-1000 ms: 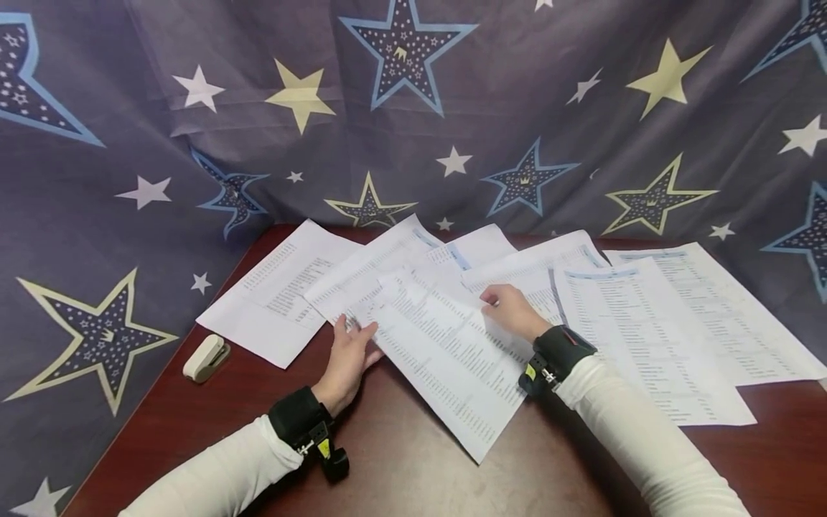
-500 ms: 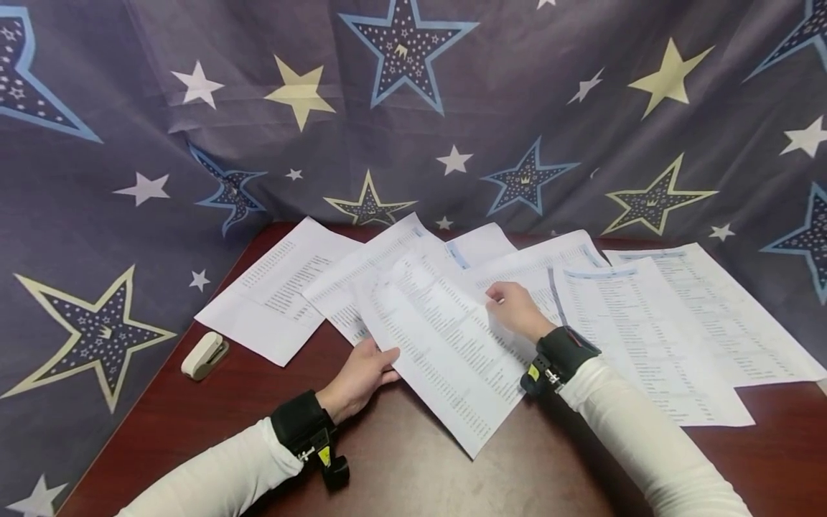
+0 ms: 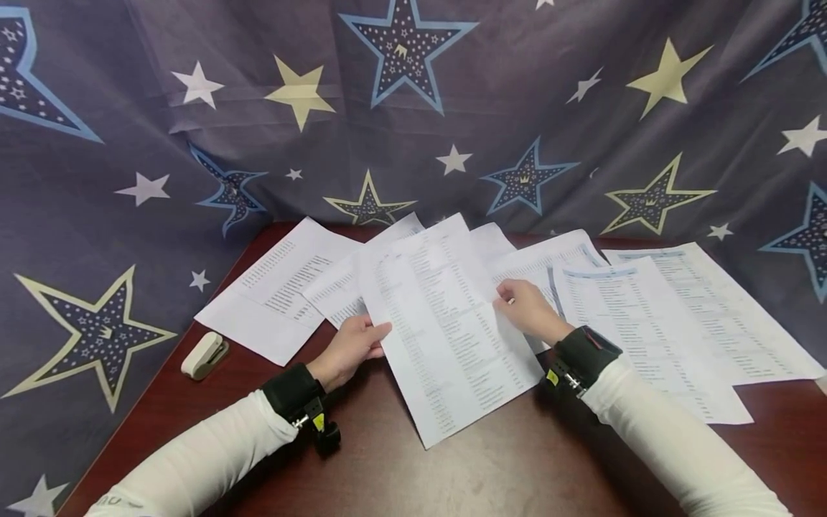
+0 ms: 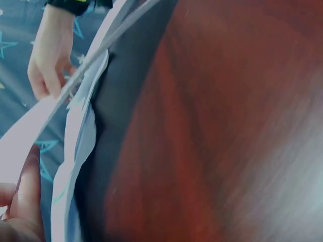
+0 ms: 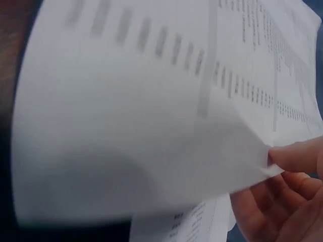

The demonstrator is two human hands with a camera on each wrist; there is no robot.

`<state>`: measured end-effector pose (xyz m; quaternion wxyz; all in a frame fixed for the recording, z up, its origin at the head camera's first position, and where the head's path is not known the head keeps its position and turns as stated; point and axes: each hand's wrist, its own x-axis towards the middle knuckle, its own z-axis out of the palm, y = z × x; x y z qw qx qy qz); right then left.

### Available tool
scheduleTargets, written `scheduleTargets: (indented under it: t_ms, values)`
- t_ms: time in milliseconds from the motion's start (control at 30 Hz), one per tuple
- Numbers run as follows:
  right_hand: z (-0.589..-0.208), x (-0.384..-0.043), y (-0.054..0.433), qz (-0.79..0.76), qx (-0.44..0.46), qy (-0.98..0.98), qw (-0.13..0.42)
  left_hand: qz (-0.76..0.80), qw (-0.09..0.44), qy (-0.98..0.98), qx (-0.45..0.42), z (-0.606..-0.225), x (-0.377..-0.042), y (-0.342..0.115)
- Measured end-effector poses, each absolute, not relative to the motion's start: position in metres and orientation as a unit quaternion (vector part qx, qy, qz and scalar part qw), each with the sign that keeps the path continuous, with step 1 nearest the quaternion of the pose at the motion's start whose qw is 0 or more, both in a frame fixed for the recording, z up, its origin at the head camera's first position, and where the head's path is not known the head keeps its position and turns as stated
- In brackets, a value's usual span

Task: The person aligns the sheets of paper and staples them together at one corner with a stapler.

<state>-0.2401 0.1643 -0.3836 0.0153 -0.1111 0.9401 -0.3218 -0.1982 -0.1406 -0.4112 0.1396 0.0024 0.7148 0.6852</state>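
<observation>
A printed sheet of paper (image 3: 446, 337) is held up off the table between both hands, tilted, its lower corner toward the person. My left hand (image 3: 350, 352) pinches its left edge, thumb on top and fingers beneath. The right hand (image 3: 531, 310) pinches the opposite edge between thumb and fingers. In the right wrist view, the thumb (image 5: 298, 156) presses a small crease into the sheet's edge (image 5: 151, 116). From the left wrist, the sheet (image 4: 30, 131) shows nearly edge-on, with the left fingers (image 4: 29, 196) at it.
More printed sheets lie behind: one at left (image 3: 271, 294), overlapping ones in the middle (image 3: 549, 255), and two at right (image 3: 652, 337), (image 3: 723, 316). A small white stapler (image 3: 204, 355) sits near the left edge of the dark red table (image 3: 362, 459). A star-patterned cloth (image 3: 413, 143) hangs behind.
The left hand has come to the sheet's left edge and taken hold. The sheet has been lifted and turned more upright, its lower corner swinging left. The right hand has shifted slightly right, still pinching.
</observation>
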Motion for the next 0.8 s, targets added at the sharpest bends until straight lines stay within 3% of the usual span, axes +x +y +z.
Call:
scheduleTargets:
  t_ms: [433,800]
  values:
    - [-0.384,-0.221,0.195,-0.319,-0.136,0.937,0.036,0.576,0.168,0.798,0.049,-0.391,-0.247,-0.131]
    - [-0.381,-0.21,0.216,-0.317,-0.126,0.937,0.074,0.517,0.173,0.836,0.055,-0.396,-0.265,-0.108]
